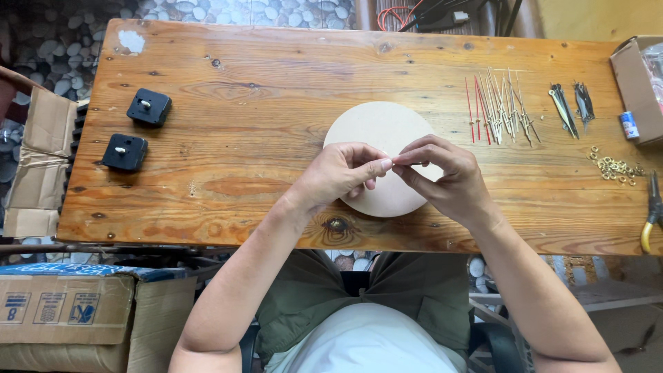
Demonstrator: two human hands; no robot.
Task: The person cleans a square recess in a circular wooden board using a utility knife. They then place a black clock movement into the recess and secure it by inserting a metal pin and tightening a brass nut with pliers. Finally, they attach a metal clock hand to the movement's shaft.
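A pale round wooden disc (376, 128) lies flat near the middle of the wooden table (262, 124). Both of my hands hover over its near half. My left hand (338, 173) and my right hand (442, 173) meet fingertip to fingertip, pinching something very small and dark between them; I cannot tell what it is. Red, silver and dark clock hands (501, 107) lie in a row to the right of the disc. Two black square clock movements (148, 107) (124, 152) sit at the table's left.
A pile of small brass rings (615, 167) and yellow-handled pliers (650, 211) lie at the right edge. An open cardboard box (639, 83) and a small blue-and-white cylinder (628, 126) stand far right. Cardboard boxes (83, 311) sit on the floor at left.
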